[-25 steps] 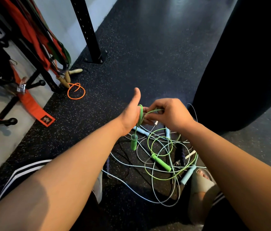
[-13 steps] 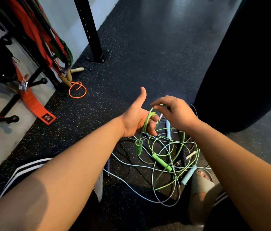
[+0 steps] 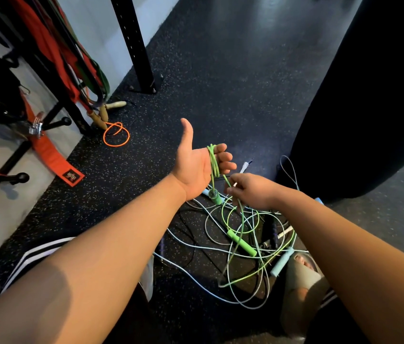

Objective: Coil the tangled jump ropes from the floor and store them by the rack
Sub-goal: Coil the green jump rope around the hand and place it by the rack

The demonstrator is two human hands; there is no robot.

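Mid-coil, by the look of it, on the green jump rope. Wound in a few turns across the left hand, held palm up with thumb stuck out and fingers curled round the loops. Dangling just below that wrist: one green handle.

At four o'clock of the left hand: the right hand, fingertips pinched on the same green cord between coil and pile.

The rest of the cord lies down at five o'clock of the frame, on the speckled floor, threaded through the pale blue ropes. Second green handle lying across that tangle, near a pale blue handle beside a sandalled foot.

Next, as a judgement: draw up slack with the right hand and lay another turn over the left palm. Calls for a slow, light pull, since the green cord crosses under and over the blue ones and could cinch into a knot or drag the whole pile along. Likely needs the far handle freed before the last turns.

No bin, box or basket in view. Closest thing to storage: the rack at ten o'clock, hung with red and green straps. At its foot, an orange rope looped on the floor beside wooden handles. Big dark bag at two o'clock, well apart from the rack.
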